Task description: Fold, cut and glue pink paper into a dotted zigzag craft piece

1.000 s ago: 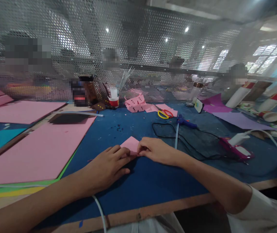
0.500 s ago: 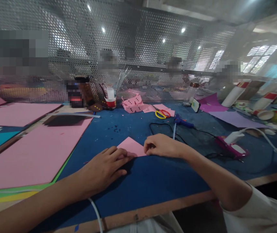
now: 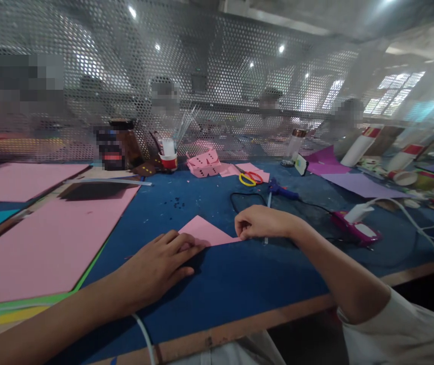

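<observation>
A folded piece of pink paper (image 3: 208, 233) lies on the blue table top, its peak pointing away from me and its straight fold towards me. My left hand (image 3: 165, 261) rests over its left part, fingers stretched out and pressing it down. At the right corner, my right hand (image 3: 257, 223) has its fingers curled together, pinching the paper's tip near the fold. Just beyond that hand lies a blue glue gun (image 3: 282, 189) with a clear glue stick (image 3: 269, 201) at its end.
Large pink sheets (image 3: 61, 243) cover the left side. Scissors (image 3: 250, 178), a folded pink paper piece (image 3: 203, 163) and a red-white cup (image 3: 169, 162) stand towards the back mesh. A magenta power strip (image 3: 357, 229), cables and purple paper (image 3: 363, 185) are on the right.
My right hand has slid a little right along the fold, and more of the paper's right corner shows. The left hand stays on the paper. The whole view has shifted slightly.
</observation>
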Available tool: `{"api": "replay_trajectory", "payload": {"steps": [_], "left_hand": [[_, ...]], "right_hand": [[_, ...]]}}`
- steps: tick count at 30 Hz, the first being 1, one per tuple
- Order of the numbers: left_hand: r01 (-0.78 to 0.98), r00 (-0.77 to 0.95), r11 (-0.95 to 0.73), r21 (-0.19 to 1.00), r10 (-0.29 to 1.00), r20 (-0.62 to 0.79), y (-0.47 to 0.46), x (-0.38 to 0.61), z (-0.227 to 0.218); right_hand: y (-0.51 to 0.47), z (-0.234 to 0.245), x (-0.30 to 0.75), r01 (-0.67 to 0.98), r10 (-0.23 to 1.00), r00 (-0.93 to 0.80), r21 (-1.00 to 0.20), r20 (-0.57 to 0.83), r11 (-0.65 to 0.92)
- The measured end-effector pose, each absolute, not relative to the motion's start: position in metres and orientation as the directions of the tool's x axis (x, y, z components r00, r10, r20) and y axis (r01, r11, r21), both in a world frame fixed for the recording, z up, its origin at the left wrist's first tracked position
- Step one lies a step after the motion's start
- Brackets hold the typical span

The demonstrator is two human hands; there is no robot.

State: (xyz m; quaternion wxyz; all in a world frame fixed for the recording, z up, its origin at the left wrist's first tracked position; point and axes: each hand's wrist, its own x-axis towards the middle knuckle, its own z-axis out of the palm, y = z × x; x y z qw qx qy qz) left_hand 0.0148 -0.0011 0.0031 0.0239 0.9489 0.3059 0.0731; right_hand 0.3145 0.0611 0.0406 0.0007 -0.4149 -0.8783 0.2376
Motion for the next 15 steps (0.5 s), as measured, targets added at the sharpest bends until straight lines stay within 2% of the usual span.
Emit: {"api": "replay_trajectory", "payload": {"steps": [8, 11, 13, 15], "left_hand": [[0.586, 0.799, -0.804, 0.1, 0.594, 0.092, 0.0, 0.014, 0.003], [0.573, 0.81, -0.817, 0.068, 0.577, 0.108, 0.0, 0.015, 0.003], [0.574, 0.811, -0.818, 0.034, 0.574, 0.111, 0.0, 0.016, 0.002], [0.577, 0.81, -0.817, 0.003, 0.573, 0.124, 0.0, 0.016, 0.001]], "right_hand": [[0.055, 0.051, 0.317, 0.747, 0.743, -0.642, -0.379, -0.193, 0.547], [0.046, 0.053, 0.305, 0.739, 0.789, -0.609, -0.421, -0.083, 0.526], [0.042, 0.047, 0.292, 0.666, 0.779, -0.627, -0.51, 0.015, 0.545], [0.04, 0.035, 0.278, 0.616, 0.762, -0.643, -0.543, 0.07, 0.57]]}}
